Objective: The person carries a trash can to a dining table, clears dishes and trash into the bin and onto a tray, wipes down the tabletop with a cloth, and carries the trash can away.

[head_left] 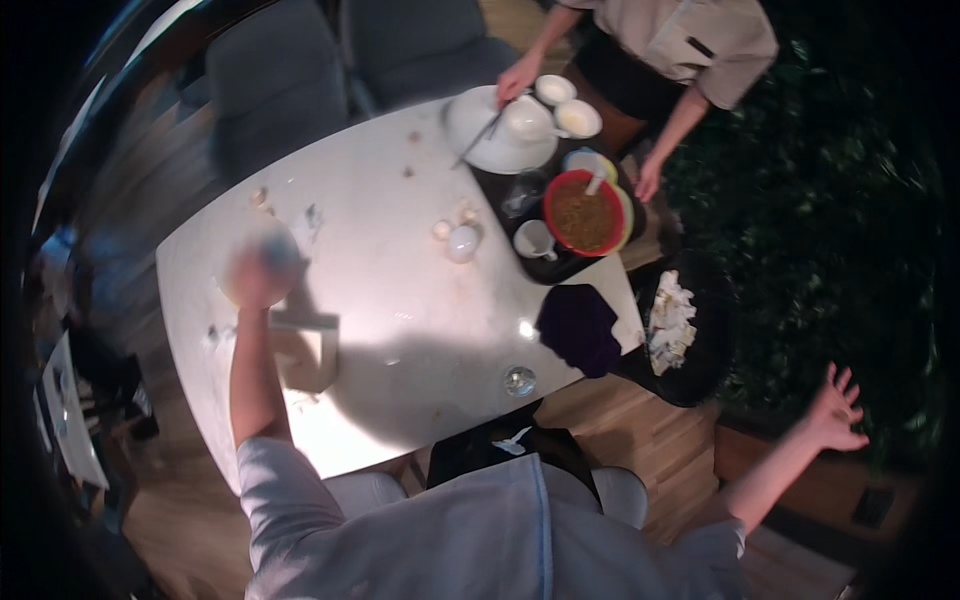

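Note:
My left hand (257,281) reaches over the far left part of the white table (390,225). It is strongly blurred, with a round pale shape and a bluish patch around it, so I cannot tell whether it holds anything. Just below its wrist stands a box-like holder (306,349). My right hand (836,412) is raised off to the right, away from the table, fingers spread and nothing in it. Near the table's right end lies a crumpled dark purple cloth (577,326). A small clear glass (519,381) stands at the near edge.
A co-worker's hand (519,79) is at stacked white dishes (480,127) on a black tray (540,271). The tray also carries a red bowl of soup (583,214) and a white cup (534,240). Crumpled tissues (671,322) fill a black container (709,330). Small scraps (442,229) dot the tabletop.

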Demonstrator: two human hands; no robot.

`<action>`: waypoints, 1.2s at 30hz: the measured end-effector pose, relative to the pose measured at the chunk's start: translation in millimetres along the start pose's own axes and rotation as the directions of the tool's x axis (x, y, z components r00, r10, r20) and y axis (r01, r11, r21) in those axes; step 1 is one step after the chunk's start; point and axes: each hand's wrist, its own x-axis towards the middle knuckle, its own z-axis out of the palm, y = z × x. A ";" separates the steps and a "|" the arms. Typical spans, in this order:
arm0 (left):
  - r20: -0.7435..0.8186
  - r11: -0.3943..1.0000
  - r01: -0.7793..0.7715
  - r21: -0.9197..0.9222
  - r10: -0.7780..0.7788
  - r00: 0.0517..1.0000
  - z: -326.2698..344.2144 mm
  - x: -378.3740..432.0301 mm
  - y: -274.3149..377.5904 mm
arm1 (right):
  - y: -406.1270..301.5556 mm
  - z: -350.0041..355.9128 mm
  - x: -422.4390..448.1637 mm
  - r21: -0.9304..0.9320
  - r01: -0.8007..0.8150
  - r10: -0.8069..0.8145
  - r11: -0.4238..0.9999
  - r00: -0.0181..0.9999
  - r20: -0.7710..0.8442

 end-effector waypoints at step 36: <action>0.028 0.670 -0.577 -0.468 0.663 0.748 -113.6 -101.6 165.9 | 76.8 -257.9 -139.4 -0.928 0.372 0.681 0.021 0.674 0.286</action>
